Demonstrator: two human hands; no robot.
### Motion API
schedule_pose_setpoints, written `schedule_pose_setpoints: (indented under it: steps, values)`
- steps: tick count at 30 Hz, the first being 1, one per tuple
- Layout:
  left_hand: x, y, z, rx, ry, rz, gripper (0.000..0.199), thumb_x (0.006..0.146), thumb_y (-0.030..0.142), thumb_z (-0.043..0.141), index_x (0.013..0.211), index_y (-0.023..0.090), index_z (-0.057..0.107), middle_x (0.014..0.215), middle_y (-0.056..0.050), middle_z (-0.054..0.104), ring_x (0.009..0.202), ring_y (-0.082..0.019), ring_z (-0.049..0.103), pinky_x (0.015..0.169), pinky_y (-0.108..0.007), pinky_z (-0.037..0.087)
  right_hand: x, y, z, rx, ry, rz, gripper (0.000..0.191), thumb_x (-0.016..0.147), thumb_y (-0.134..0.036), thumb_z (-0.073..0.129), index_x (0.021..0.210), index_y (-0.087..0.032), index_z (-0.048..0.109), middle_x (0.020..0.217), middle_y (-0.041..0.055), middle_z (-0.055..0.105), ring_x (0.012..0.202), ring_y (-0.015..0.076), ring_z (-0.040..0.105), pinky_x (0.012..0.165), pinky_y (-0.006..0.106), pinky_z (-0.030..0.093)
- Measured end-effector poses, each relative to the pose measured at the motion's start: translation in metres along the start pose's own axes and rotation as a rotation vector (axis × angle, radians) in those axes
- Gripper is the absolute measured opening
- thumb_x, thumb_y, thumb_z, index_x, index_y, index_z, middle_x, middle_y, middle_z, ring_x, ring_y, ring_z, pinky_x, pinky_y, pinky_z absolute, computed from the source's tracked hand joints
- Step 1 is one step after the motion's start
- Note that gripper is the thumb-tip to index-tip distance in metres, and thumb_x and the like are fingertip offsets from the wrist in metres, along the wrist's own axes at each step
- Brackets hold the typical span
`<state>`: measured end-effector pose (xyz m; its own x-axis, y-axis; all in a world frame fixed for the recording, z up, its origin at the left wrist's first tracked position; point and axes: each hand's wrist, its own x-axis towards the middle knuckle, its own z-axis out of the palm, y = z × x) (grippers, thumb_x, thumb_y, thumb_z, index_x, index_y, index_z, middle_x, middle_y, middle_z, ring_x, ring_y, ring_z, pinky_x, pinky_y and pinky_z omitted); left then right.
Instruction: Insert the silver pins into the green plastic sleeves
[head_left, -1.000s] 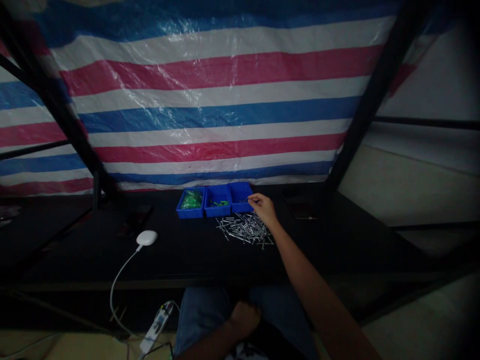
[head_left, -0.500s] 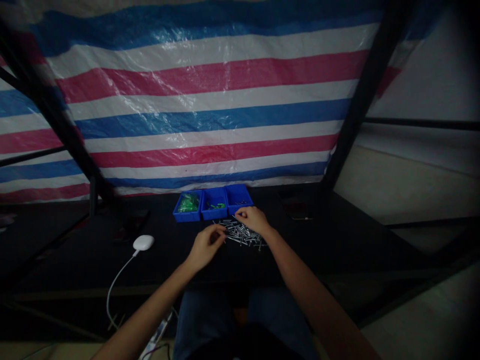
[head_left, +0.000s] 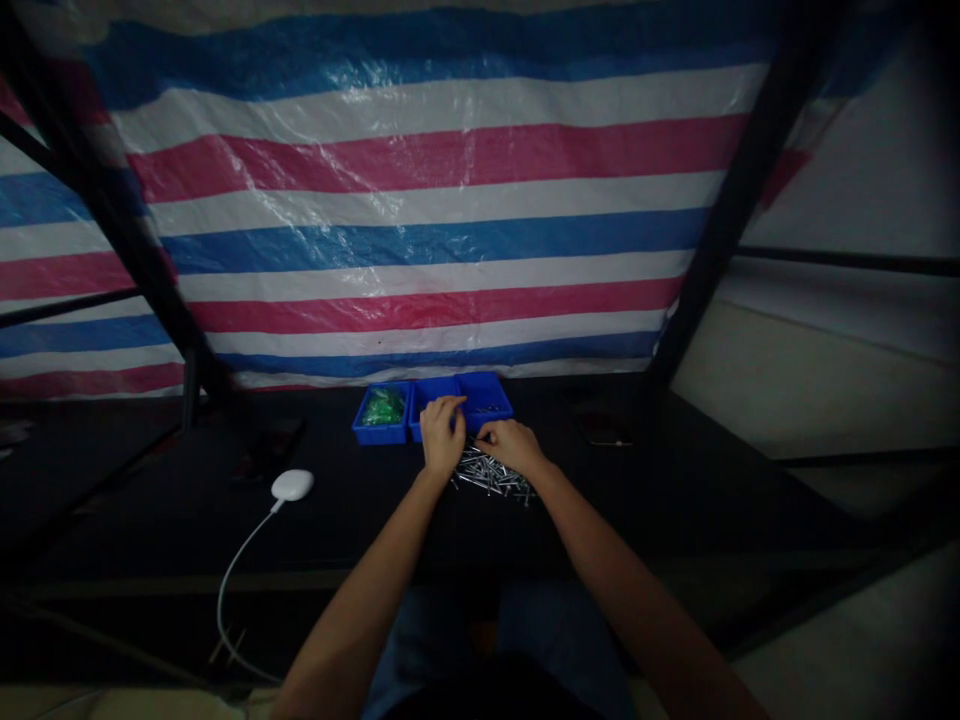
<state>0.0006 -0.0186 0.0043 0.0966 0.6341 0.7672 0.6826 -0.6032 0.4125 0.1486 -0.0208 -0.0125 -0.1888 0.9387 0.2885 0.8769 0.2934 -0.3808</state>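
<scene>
You are working in front of a striped blue, white and red tarpaulin (head_left: 420, 250) hung behind black steel posts (head_left: 739, 190), with your knees in blue jeans (head_left: 480, 620) tucked under a dark work surface (head_left: 150, 520). A white puck-shaped device (head_left: 292, 485) is lying on the surface to your left, trailing a white cable (head_left: 229, 600). Ahead, three blue parts bins (head_left: 499, 412) are sitting side by side: green pieces (head_left: 382, 407) are filling part of the left bin, a few metal bits (head_left: 486, 408) are lying in the right one, and the middle one is mostly hidden. Your left hand (head_left: 442, 435) is hovering over the middle bin, its fingers drawn together. Your right hand (head_left: 506, 447) is curling just in front of the bins, above a loose pile of slim metal pins (head_left: 495, 475). Both grips look closed, but you cannot tell from this view whether either is clamping a pin. The pins are looking light, stiff and smooth, so they are likely to roll and slip; pinch one by its shank with your fingertips, clear of its neighbours.
</scene>
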Motion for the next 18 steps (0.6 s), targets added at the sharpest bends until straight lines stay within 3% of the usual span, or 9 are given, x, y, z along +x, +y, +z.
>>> schedule_pose_setpoints:
  steps: [7,12,18]
  values:
    - [-0.013,-0.004,-0.005,0.002,-0.007,0.0,0.024,0.086,0.018,0.044,0.103,0.02,0.06,0.099,-0.005,0.061,0.094,-0.019,0.052,0.083,-0.033,0.037,-0.002,-0.003,-0.001,-0.042,0.002,-0.063,0.013,0.077,-0.03,0.057,0.082,-0.027,0.069,0.07,0.0005,0.068,0.066,0.0166,0.062,0.055,0.023,0.037]
    - [-0.014,-0.003,-0.005,-0.002,-0.097,0.031,0.023,0.086,0.022,0.045,0.104,0.019,0.059,0.098,-0.006,0.063,0.094,-0.019,0.054,0.083,-0.034,0.039,-0.004,-0.007,-0.001,-0.041,-0.015,-0.098,0.012,0.078,-0.028,0.056,0.081,-0.025,0.067,0.065,-0.0001,0.065,0.062,0.0145,0.06,0.054,0.022,0.034]
    - [-0.014,-0.002,-0.005,0.004,-0.156,0.061,0.021,0.087,0.023,0.044,0.101,0.019,0.06,0.097,-0.006,0.063,0.094,-0.02,0.055,0.082,-0.036,0.041,0.001,-0.002,0.004,0.217,0.065,-0.089,0.014,0.08,-0.031,0.053,0.079,-0.023,0.065,0.061,-0.0031,0.061,0.055,0.0108,0.053,0.051,0.02,0.032]
